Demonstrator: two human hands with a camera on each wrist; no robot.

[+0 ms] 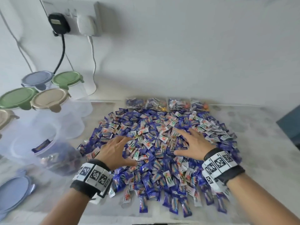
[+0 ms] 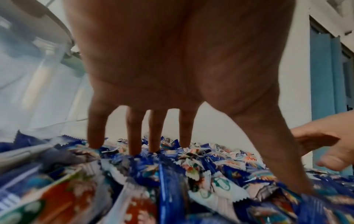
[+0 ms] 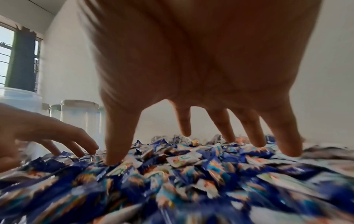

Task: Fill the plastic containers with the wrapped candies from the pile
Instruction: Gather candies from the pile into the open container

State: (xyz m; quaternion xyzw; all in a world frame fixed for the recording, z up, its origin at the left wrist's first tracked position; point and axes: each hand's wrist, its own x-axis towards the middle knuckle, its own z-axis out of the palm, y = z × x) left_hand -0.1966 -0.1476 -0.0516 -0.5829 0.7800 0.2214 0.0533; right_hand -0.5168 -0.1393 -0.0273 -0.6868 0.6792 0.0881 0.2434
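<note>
Left hand (image 1: 113,149): palm down on the left part of the candy pile, fingers (image 2: 96,128) straight and spread, tips touching the wrappers, holding nothing.
Right hand (image 1: 194,143): palm down on the right part of the pile, fingers (image 3: 249,130) straight and spread wide, holding nothing; thumb tip down on the wrappers.
Candy pile (image 1: 162,143): big round heap of small wrapped candies, mostly dark blue with some white ones, in the middle of the tabletop (image 1: 259,143).
Open container (image 1: 53,153): clear plastic, no lid on, just left of the pile and near the left hand; some blue wrapped candies inside at the bottom.
Loose blue lid (image 1: 13,192): flat on the tabletop, in front of the open container.
Closed containers (image 1: 48,101): clear tubs with lids on, at the back left, close together; green, tan and blue lids.
Lollipop bags (image 1: 167,103): row of clear bags with sticks showing, at the far edge of the pile, by the wall.
Wall socket (image 1: 71,15): on the wall above the closed containers, with a black plug (image 1: 58,23) and a white plug (image 1: 86,24) in it, cords hanging down.
Wrist bands (image 1: 94,176): black bands with black-and-white square marks, one on each wrist.
</note>
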